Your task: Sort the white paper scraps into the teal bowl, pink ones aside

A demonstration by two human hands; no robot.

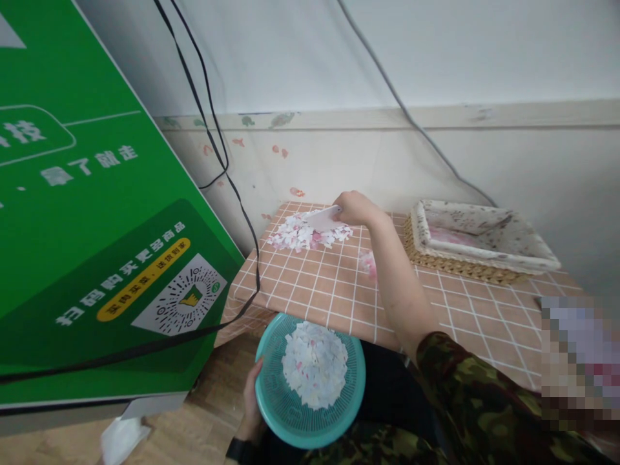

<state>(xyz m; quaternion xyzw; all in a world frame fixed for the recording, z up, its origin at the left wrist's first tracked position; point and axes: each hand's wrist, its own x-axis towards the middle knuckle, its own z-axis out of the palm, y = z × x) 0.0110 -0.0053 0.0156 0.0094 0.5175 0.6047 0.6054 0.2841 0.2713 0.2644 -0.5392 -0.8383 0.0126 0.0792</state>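
Observation:
My right hand (356, 208) reaches across the table, closed on a flat white scraper (323, 218). The scraper's blade is at a heap of white and pink paper scraps (295, 236) near the table's far left corner. Below the table's front edge, my left hand (252, 391) grips the left rim of a teal plastic colander (310, 436). A mound of similar pale scraps (314, 365) lies inside it. Most of the left fingers are hidden under the colander.
A checked brown cloth (329, 284) covers the table. Pink scraps (368, 263) lie beside my right forearm. A cloth-lined wicker basket (465, 268) stands at the back right. A green panel (97, 194) with a dark strap (256, 258) rises on the left; a white bag (123, 439) is on the floor.

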